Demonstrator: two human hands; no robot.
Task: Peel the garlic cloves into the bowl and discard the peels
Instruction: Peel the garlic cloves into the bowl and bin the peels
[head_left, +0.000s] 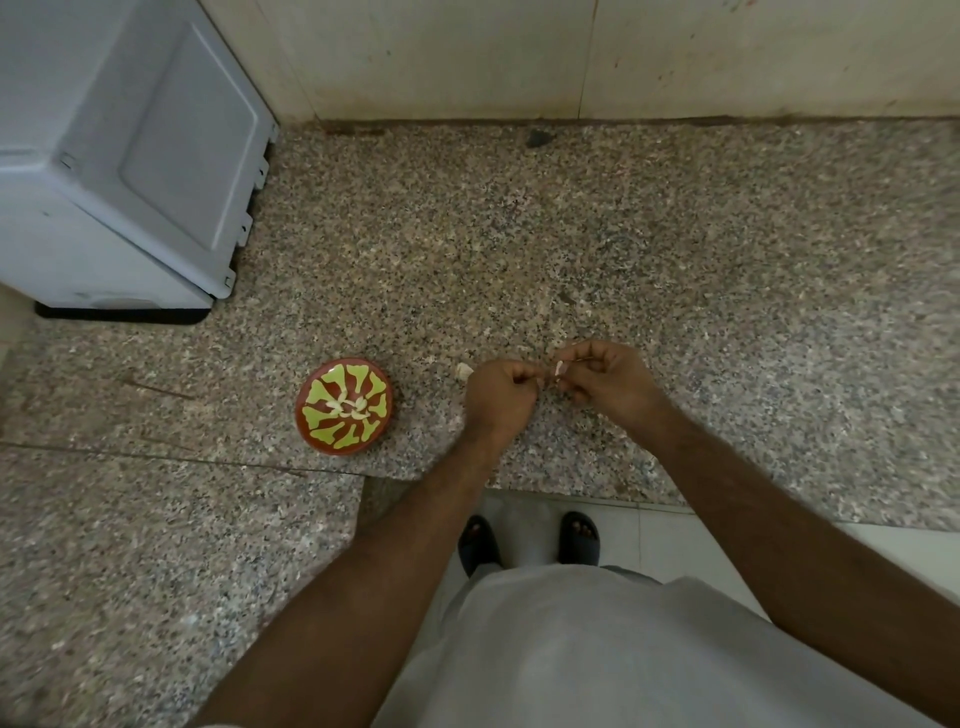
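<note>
— Pale, that sliver between the fists: is it the garlic clove?

— I take it so. It sits pinched between both sets of fingertips over the speckled granite counter, the left hand at its 8 o'clock and the right hand at its 4 o'clock. Both have fingers curled in tight on it. Whether the skin is half off I cannot tell; it is too small.

— Which way does it lie?

— Its long axis looks tilted, running roughly 1 to 7 o'clock, though barely enough shows to be sure. Each hand touches it, so neither is nearer.

— And the bowl?

— The red bowl with yellow-green pattern stands at 9 o'clock from the hands, well apart from them, nearer the left hand. A few pale peeled cloves lie at its centre.

— Anything loose?

— A pale scrap, peel or another clove, lies on the counter just beside the left hand at its 11 o'clock. A grey-white appliance stands off at 10 o'clock.

— So the drop goes leftward?

— I judge yes, toward 9 o'clock, once the clove is bare.
</note>
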